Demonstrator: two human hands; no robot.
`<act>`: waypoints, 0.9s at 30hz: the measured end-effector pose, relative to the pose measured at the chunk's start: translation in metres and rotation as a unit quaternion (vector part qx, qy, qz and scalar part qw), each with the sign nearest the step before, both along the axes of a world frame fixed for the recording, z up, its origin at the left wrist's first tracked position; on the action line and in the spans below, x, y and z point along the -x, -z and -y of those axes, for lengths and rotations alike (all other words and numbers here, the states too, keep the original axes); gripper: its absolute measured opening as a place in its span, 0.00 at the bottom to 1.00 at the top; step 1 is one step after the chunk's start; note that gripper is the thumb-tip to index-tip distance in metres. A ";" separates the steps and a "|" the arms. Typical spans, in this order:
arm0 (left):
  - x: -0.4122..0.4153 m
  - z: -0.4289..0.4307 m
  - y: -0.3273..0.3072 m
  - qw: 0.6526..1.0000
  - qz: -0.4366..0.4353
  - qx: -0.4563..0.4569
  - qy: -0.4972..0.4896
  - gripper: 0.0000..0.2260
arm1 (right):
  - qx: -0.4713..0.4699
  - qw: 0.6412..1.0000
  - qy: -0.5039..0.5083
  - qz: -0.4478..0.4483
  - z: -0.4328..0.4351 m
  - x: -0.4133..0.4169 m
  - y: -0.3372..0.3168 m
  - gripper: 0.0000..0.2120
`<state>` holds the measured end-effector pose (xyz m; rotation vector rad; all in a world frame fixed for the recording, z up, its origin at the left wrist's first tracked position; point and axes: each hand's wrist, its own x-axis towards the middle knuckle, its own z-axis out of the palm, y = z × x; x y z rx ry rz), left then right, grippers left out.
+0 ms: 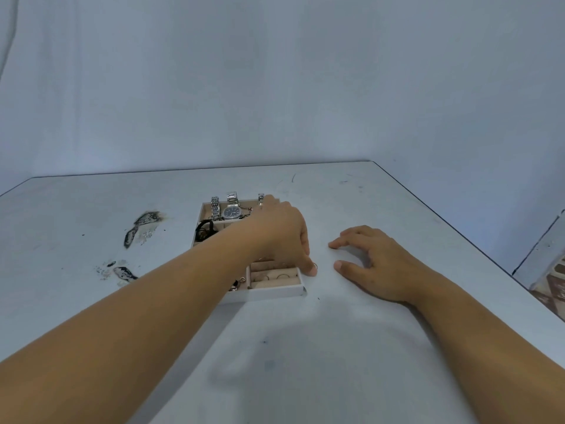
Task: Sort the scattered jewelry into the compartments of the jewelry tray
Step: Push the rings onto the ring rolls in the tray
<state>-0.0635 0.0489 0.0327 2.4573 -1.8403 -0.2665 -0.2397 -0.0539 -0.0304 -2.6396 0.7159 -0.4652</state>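
Note:
The white jewelry tray (275,291) with beige lining sits mid-table. Its far compartments hold a blue-dial silver watch (234,212), a silver bracelet (215,205) and another silver band (260,199). Black cord pieces (205,229) fill a left compartment, and thin rings (275,276) sit in the near ring rolls. My left hand (281,234) lies spread across the tray, fingers toward its far edge. Its thumb tip touches a small ring (315,265) by the tray's right side. My right hand (373,261) rests on the table to the right, fingers loosely curled, holding nothing.
The grey table (336,347) has dark chipped patches (143,228) at the left. Its right edge (458,228) runs diagonally, with patterned floor (550,286) beyond. A plain wall stands behind the table.

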 end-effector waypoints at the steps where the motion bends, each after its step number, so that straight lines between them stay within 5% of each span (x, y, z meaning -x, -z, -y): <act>1: 0.003 0.004 -0.002 0.999 0.024 -0.025 -0.005 0.18 | 0.000 1.000 0.000 0.001 0.000 0.000 0.000 0.16; 10: 0.012 0.017 -0.008 0.990 0.094 -0.107 -0.008 0.22 | -0.001 1.000 0.004 -0.012 -0.001 -0.002 0.000 0.17; 22: 0.006 0.021 -0.013 0.987 -0.083 -0.138 0.016 0.12 | 0.011 1.000 0.014 -0.003 -0.004 -0.004 0.002 0.16; 27: 0.002 0.012 -0.004 0.990 -0.124 -0.065 0.007 0.08 | 0.009 1.000 0.012 -0.008 -0.003 -0.003 0.003 0.15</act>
